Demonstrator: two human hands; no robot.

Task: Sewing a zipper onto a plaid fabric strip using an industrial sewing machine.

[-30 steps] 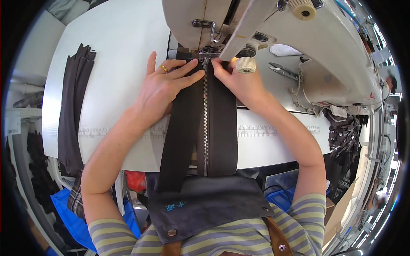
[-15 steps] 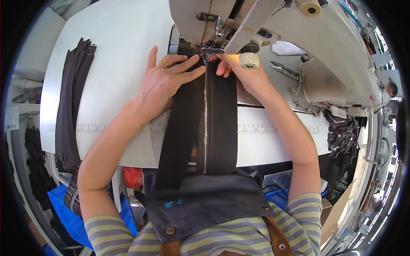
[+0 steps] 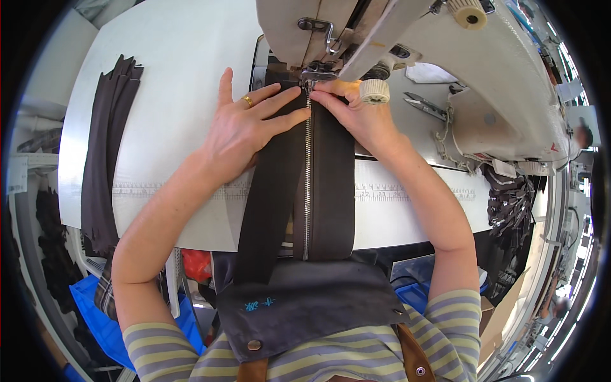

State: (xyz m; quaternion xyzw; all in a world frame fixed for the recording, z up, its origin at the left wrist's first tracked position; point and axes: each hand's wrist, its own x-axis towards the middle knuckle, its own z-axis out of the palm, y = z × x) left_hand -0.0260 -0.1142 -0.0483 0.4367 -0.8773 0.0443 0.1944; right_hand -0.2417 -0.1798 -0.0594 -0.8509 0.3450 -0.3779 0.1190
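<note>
A metal-toothed zipper on dark tape runs lengthwise between two dark fabric strips, its far end under the sewing machine's presser foot. Flat on the left fabric strip lies my left hand, fingers outstretched, fingertips beside the zipper near the foot. My right hand is closed in a pinch at the zipper's edge, just right of the foot. Its thumb and forefinger meet there; the other fingers are partly hidden. Under that hand passes the right fabric strip, which hangs over the table's near edge.
The sewing machine arches over the right side. Thread snips and a chain lie beneath its arm. A stack of dark strips rests at the left of the white table. Zipper sliders hang in a bunch at right.
My right hand's thumb has come over toward the zipper, and its fingers have drawn into a pinch by the foot. The left hand stays spread on the fabric.
</note>
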